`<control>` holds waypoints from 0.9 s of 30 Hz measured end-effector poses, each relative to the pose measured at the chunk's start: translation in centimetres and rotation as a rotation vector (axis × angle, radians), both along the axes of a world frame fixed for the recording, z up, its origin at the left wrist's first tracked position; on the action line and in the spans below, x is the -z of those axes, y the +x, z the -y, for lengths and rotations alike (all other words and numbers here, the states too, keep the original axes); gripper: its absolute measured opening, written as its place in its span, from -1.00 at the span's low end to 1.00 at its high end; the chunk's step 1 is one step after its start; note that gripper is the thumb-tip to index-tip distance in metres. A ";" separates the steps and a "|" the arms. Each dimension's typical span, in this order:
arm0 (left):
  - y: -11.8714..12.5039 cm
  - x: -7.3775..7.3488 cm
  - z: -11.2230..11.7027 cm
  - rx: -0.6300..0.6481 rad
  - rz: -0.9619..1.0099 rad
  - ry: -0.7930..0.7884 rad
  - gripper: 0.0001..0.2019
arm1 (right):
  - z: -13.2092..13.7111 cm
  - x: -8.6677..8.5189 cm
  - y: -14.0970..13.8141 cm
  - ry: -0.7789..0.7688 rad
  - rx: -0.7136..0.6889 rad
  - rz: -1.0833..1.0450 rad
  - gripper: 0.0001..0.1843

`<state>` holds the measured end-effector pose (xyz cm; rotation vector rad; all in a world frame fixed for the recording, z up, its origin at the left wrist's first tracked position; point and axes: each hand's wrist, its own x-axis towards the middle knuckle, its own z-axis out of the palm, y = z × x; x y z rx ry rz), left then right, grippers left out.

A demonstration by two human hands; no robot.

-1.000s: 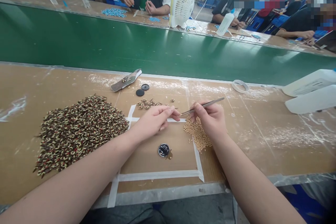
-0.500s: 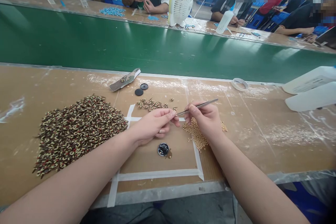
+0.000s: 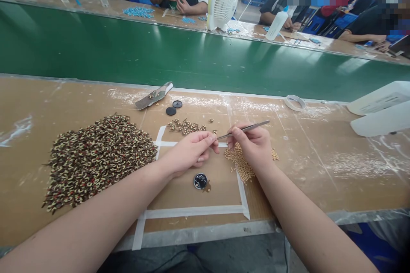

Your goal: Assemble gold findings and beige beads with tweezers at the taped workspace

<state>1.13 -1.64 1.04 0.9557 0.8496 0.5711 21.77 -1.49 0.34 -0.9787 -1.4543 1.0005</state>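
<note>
Both hands are over the middle of the counter [image 3: 307, 187], nearer its near edge than its far edge. The right hand [image 3: 256, 143] is curled around slim metal tweezers [image 3: 256, 125], thumb on top, their back end pointing right and slightly up. The left hand [image 3: 195, 147] has its thumb and fingertips pinched together at the tweezers' tip; whether a small piece sits between them I cannot tell. Pale beads [image 3: 245, 168] lie beneath and beside the right hand. A shallow round cup [image 3: 200, 181] of glossy black liquid sits between the hands and the near edge, inside an outline of white tape [image 3: 195, 212]. The big heap of brown-and-cream pieces [image 3: 99, 162] fills much of the left part, its lower side close to the left forearm; a smaller cluster [image 3: 185, 126] lies just beyond the left hand. Toward the far edge are 2 black discs [image 3: 171, 111], a folded strip [image 3: 155, 96] and a white ring [image 3: 295, 103]. At the far right corner lie 2 white bottles [image 3: 384, 117], with a broad stretch of counter between them and the right hand.
</note>
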 end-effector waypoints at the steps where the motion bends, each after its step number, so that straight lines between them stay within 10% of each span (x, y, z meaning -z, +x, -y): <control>1: 0.0 0.0 0.0 0.000 0.002 -0.001 -0.71 | 0.0 0.0 0.0 0.011 -0.002 0.003 -0.78; 13: 0.2 -0.3 0.1 0.021 -0.116 0.101 -0.67 | 0.5 -0.5 0.0 0.051 0.019 0.061 -0.75; 20: -5.8 -4.1 -1.2 -0.030 -1.213 0.930 -0.63 | 1.1 -0.7 -0.3 0.017 -0.121 0.011 -0.73; 27: -12.1 -6.2 -2.4 0.087 -1.680 0.659 -0.75 | 1.7 -0.2 -1.0 -0.059 -0.407 0.084 -0.71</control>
